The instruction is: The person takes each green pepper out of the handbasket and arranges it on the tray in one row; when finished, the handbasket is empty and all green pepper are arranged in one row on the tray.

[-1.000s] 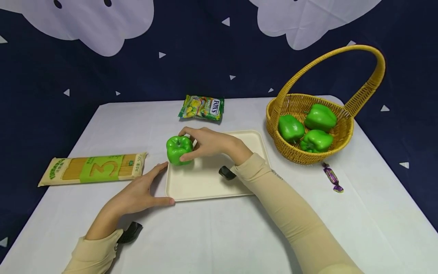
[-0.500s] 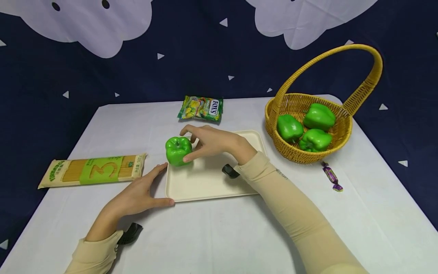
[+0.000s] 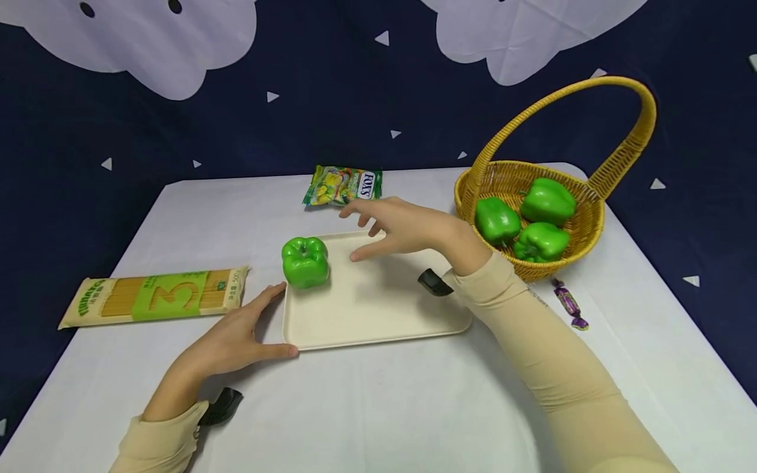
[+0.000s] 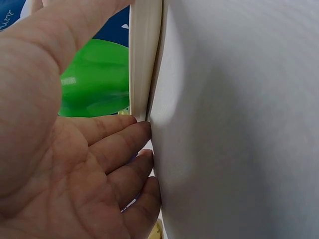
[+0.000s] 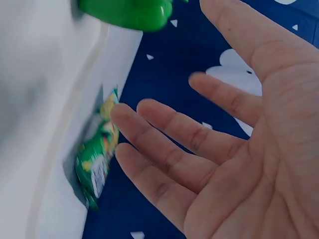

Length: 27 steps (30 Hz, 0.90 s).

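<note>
A green bell pepper (image 3: 305, 263) stands upright at the left end of a cream tray (image 3: 378, 334). My right hand (image 3: 408, 228) is over the tray, apart from the pepper; the right wrist view shows its fingers spread, with nothing in them. At the tray's left side, my left hand (image 3: 233, 345) has its thumb at the front corner and its fingertips against the left edge. In the left wrist view those fingers (image 4: 119, 147) lie fairly straight beside the tray's rim (image 4: 144, 59).
A yellow wicker basket (image 3: 514, 270) with several green peppers (image 3: 541, 242) stands at the right, a purple-wrapped candy (image 3: 570, 305) before it. Behind the tray lies a green candy bag (image 3: 343, 186). A pasta packet (image 3: 160, 295) lies at the left.
My right hand has let go of the bell pepper and drawn back to the right and upward. The pepper stays on the tray, and my left hand keeps its place.
</note>
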Tool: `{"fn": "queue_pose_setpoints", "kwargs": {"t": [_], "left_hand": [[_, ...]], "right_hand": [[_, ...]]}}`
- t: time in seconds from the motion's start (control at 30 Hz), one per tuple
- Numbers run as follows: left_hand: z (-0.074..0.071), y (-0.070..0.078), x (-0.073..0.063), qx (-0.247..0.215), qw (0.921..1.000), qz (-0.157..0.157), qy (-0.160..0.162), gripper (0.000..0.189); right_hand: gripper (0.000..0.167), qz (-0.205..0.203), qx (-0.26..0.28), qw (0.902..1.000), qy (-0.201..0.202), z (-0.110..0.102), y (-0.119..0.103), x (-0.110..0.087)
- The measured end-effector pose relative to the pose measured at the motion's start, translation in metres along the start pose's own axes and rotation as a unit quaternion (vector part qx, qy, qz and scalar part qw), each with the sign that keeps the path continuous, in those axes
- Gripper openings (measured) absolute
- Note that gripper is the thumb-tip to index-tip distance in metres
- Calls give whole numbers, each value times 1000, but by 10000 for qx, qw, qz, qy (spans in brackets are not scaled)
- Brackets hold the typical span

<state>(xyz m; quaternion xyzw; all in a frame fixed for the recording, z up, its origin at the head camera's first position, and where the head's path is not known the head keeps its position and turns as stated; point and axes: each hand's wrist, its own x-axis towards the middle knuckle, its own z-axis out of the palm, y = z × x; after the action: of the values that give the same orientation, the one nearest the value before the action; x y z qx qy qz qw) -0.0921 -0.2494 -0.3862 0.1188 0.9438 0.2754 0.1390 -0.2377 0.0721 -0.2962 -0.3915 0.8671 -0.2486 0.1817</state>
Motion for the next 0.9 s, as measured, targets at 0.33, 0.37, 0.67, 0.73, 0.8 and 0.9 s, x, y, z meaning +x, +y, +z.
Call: {"fn": "queue_pose_setpoints", "kwargs": {"t": [0.33, 0.37, 0.67, 0.73, 0.8, 0.9], "left_hand": [[0, -1, -1, 51, 10000, -41, 18, 125], [-1, -1, -1, 52, 10000, -43, 17, 125], [-1, -1, -1, 14, 10000, -39, 11, 124], [-1, -1, -1, 0, 10000, -30, 11, 124], [-1, -1, -1, -19, 10000, -25, 4, 124], [-1, -1, -1, -33, 10000, -20, 5, 124]], "right_hand": [[61, 212, -281, 9990, 289, -26, 11, -63], [60, 266, -297, 9987, 323, -28, 12, -70], [42, 565, -413, 9955, 643, -48, 28, -128], [36, 620, -391, 9946, 731, -52, 34, -141], [33, 695, -355, 9936, 811, -55, 41, -152], [31, 836, -372, 9917, 905, -60, 52, -163]]}}
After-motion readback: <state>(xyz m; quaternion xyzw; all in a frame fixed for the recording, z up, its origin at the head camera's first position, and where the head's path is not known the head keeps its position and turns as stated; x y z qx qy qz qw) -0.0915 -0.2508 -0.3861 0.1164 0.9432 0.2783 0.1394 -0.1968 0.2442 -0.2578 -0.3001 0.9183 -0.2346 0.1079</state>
